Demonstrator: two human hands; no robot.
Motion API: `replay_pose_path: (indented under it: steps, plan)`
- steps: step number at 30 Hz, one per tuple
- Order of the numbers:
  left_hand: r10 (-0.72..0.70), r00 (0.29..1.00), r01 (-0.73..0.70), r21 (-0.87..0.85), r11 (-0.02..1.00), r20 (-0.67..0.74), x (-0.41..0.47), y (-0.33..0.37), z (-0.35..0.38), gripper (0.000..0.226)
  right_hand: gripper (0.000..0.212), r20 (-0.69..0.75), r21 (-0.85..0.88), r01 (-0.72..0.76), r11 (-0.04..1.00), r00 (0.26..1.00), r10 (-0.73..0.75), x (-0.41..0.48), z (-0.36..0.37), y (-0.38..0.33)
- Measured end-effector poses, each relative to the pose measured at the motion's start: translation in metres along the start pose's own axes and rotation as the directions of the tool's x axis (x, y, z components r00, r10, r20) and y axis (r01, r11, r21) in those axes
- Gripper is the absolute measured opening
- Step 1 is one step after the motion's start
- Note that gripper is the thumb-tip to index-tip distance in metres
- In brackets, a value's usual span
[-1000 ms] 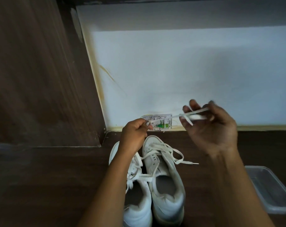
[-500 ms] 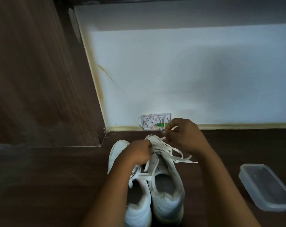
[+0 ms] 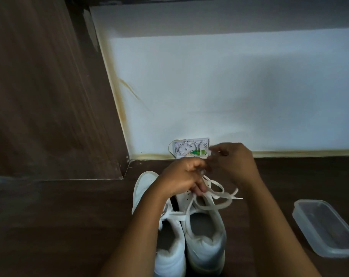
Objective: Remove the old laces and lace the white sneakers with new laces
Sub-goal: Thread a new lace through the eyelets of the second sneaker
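White sneakers (image 3: 189, 242) side by side on dark wooden surface (image 3: 69, 226); loose lace (image 3: 215, 196) trails off right-side shoe; left hand (image 3: 181, 176) and right hand (image 3: 233, 162), fingers curled, pinch lace over its toe; clear plastic container (image 3: 327, 228) well apart at right

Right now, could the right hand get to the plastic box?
Probably yes. Only bare wood lies between the right hand and the plastic box on its own side. The hand seems to pinch a lace, though, and would have to drop it first.
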State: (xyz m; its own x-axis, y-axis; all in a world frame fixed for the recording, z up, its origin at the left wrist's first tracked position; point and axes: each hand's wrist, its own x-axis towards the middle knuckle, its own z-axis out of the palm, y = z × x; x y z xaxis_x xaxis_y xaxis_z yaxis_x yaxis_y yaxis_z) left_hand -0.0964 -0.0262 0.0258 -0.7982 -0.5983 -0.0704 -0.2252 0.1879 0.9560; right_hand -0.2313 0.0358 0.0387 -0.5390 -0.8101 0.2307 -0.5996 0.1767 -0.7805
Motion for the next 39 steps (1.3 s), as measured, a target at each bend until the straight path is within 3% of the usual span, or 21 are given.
replay_pose_path:
  steps: [3, 5, 7, 9, 12, 16, 22, 26, 32, 39]
  plan:
    - [0.041, 0.949, -0.037, 0.016, 0.999, -0.311, 0.002, -0.001, -0.010, 0.030, 0.009, 0.054, -0.049, 0.037, 0.998, 0.998, -0.034, -0.003, 0.005, 0.000]
    - [-0.020, 0.923, 0.088, 0.161, 0.983, -0.384, 0.003, -0.007, -0.014, 0.028, 0.003, 0.115, -0.031, 0.045, 0.998, 0.993, -0.041, -0.004, 0.010, -0.002]
    - [-0.097, 0.924, 0.243, 0.370, 0.897, -0.371, 0.004, -0.013, -0.014, 0.020, 0.004, 0.222, -0.108, 0.063, 0.992, 0.974, -0.038, -0.004, 0.019, -0.001]
    - [-0.166, 0.926, 0.318, 0.461, 0.829, -0.340, 0.003, -0.013, -0.010, 0.011, 0.010, 0.305, -0.228, 0.069, 0.971, 0.952, 0.004, -0.004, 0.031, 0.001]
    - [-0.247, 0.928, 0.360, 0.493, 0.792, -0.281, 0.005, -0.011, -0.006, 0.023, 0.018, 0.418, -0.300, 0.053, 0.953, 0.905, 0.082, -0.005, 0.044, 0.003]
    - [-0.286, 0.929, 0.369, 0.592, 0.716, -0.234, 0.010, -0.011, -0.002, 0.009, 0.020, 0.451, -0.355, 0.071, 0.932, 0.886, 0.104, -0.002, 0.044, 0.005]
    - [-0.318, 0.920, 0.390, 0.455, 0.800, -0.230, 0.008, -0.014, -0.006, 0.014, 0.014, 0.320, -0.363, 0.073, 0.929, 0.946, 0.051, 0.000, 0.042, 0.010]
    - [-0.298, 0.898, 0.415, 0.397, 0.819, -0.324, 0.007, -0.016, -0.011, 0.010, 0.018, 0.244, -0.319, 0.042, 0.947, 0.969, 0.039, 0.001, 0.046, 0.009]
    - [-0.297, 0.873, 0.437, 0.351, 0.828, -0.387, 0.010, -0.022, -0.013, 0.015, 0.015, 0.315, -0.300, 0.095, 0.949, 0.949, 0.005, -0.002, 0.045, 0.003]
    - [-0.323, 0.864, 0.418, 0.192, 0.888, -0.386, 0.009, -0.026, -0.016, 0.010, 0.021, 0.342, -0.397, 0.117, 0.910, 0.939, 0.029, 0.000, 0.048, 0.010]
